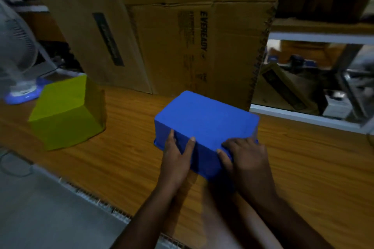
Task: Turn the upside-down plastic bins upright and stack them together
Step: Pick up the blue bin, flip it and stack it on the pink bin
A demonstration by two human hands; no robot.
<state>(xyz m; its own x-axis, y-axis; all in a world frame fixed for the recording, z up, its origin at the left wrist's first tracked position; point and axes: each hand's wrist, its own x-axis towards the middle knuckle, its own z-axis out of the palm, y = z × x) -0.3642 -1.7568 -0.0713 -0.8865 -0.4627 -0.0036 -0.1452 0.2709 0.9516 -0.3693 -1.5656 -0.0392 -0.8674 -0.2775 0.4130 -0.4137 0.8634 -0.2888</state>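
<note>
A blue plastic bin lies upside down in the middle of the wooden table, its flat base facing up. My left hand grips its near side wall at the left, thumb and forefinger spread on the plastic. My right hand holds the near right corner, fingers curled over the wall. A yellow-green bin sits upside down to the left, about a hand's width from the blue one and apart from both hands.
Large cardboard boxes stand upright right behind the blue bin. A table fan with a blue base is at the far left. Shelving with clutter is at the right. The table's near-left edge drops to a grey floor.
</note>
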